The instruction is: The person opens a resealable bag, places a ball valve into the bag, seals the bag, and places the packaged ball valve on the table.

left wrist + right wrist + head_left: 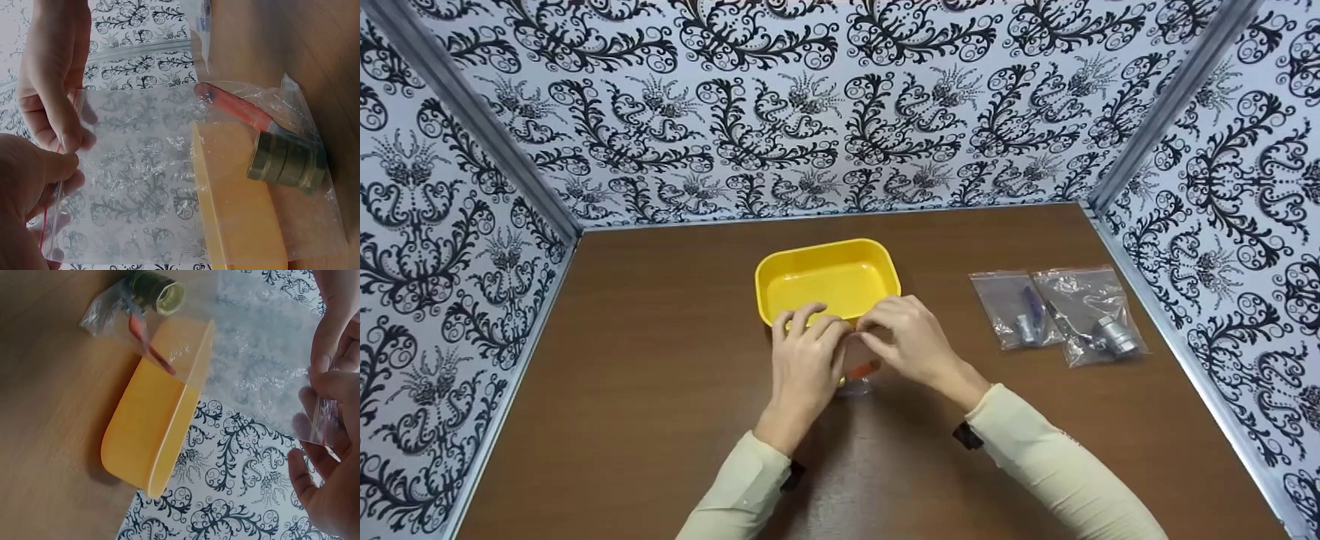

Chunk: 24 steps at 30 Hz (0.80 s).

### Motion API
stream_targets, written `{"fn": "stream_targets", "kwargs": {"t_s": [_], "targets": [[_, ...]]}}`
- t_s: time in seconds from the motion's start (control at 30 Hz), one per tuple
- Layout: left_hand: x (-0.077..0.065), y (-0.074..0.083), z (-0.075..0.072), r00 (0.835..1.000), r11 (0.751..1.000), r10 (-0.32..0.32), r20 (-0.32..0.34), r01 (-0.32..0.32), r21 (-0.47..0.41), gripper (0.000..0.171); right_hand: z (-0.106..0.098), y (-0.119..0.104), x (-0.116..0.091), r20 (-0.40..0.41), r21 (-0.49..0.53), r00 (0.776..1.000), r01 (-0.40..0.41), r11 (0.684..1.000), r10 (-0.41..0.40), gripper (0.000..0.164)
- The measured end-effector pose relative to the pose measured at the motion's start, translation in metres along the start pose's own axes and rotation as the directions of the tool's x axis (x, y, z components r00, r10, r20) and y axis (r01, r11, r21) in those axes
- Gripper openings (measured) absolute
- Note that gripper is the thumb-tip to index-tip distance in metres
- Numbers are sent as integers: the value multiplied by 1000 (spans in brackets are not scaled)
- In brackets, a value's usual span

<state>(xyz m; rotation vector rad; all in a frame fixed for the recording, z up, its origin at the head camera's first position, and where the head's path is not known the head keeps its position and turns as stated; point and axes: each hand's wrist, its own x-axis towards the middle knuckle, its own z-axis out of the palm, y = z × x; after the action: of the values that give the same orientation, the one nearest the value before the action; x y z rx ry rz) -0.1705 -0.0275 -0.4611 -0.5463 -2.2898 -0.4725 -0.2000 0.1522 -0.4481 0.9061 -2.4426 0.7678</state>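
A clear zip bag [146,169] hangs from both hands by its top edge, which has a red line along the seal. My left hand [804,364] pinches one part of this edge between thumb and fingers, and my right hand [913,341] pinches the edge close beside it. Low in the bag lie a brass-coloured ribbed cylindrical fitting [287,162] and a tool with a red-orange handle [239,107]; the tool's far end is hidden behind the fitting. In the head view the hands cover most of the bag, in front of the yellow tray [765,289].
To the right on the brown table [660,420] lie two more clear bags. One bag [997,300] holds a purple-handled item and a small metal cylinder; the other bag [1080,292] holds larger metal fittings. Patterned walls [825,112] enclose the back and sides.
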Motion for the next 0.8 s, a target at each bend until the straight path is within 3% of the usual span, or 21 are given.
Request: {"fn": "stream_targets", "kwargs": {"t_s": [0.5,0.8], "targets": [[1,-3,1,999,998,-9,-36,6,-63,6,-4,4,-3,51,109,992,-123,986,118,11],[1,-2,3,999,1000,-7,-34,6,-22,7,-1,2,-4,-18,67,994,-106,992,108,6]]}}
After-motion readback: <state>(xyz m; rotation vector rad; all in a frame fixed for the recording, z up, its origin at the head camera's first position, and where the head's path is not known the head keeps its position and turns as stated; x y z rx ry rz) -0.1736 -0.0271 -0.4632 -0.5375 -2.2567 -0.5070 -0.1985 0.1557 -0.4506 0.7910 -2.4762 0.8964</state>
